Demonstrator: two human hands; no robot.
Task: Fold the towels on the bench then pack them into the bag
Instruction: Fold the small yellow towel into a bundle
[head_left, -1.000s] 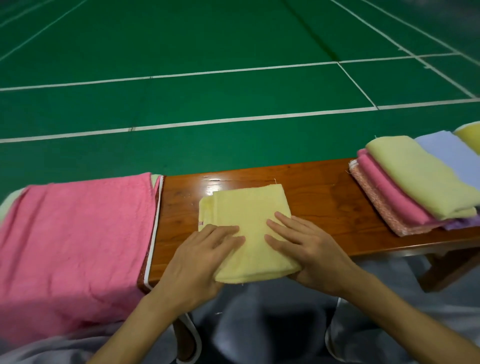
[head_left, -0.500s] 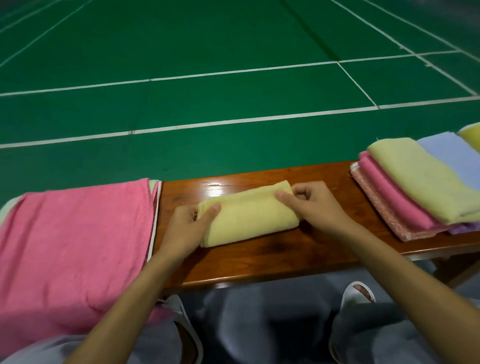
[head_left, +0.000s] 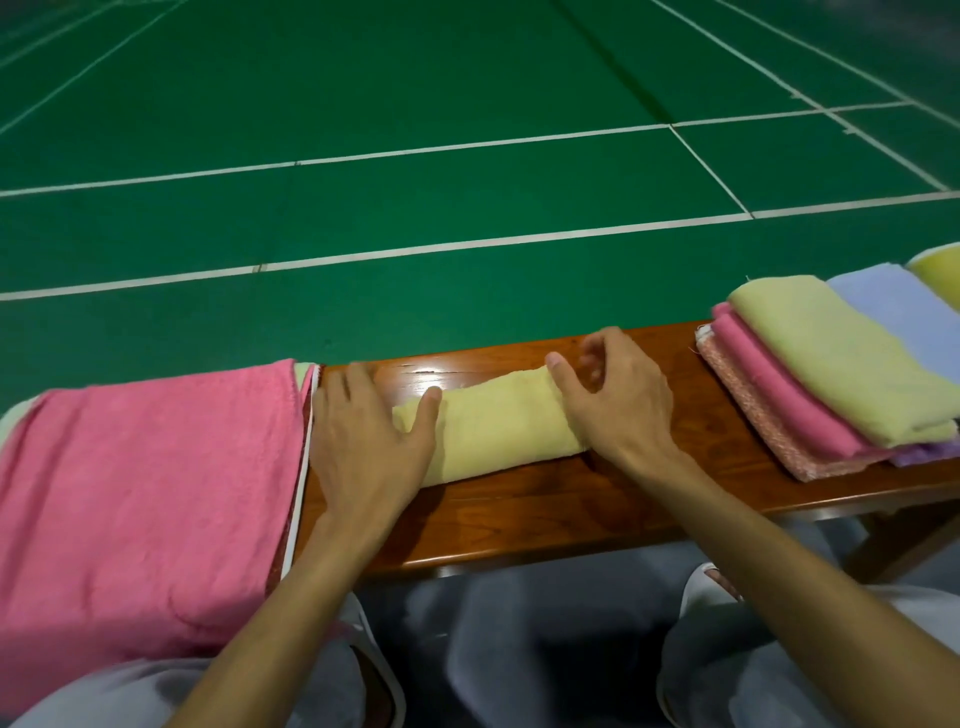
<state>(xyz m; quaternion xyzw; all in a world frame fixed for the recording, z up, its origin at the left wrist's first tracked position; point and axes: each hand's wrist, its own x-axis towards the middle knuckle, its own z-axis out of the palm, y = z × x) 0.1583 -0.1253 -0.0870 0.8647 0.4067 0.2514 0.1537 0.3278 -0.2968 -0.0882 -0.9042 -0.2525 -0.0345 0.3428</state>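
A yellow towel (head_left: 498, 426) lies folded into a narrow strip across the middle of the wooden bench (head_left: 571, 509). My left hand (head_left: 369, 441) lies flat over its left end, fingers straight on the bench and thumb on the cloth. My right hand (head_left: 613, 400) rests on the towel's right end with the thumb on top. Its fingers are loosely curled and blurred over the far edge. A large pink towel (head_left: 145, 493) is spread at the left over what looks like the bag, of which only a white-trimmed edge (head_left: 301, 483) shows.
A stack of folded towels (head_left: 831, 374) in yellow-green, pink, lilac and a speckled pink sits on the bench's right end. Beyond the bench is a green court floor with white lines. My knees and a slipper are below the bench's near edge.
The yellow towel went from a square to a narrow strip, its near half folded away from me. Since then my left hand has flattened out and my right hand's pinch has loosened.
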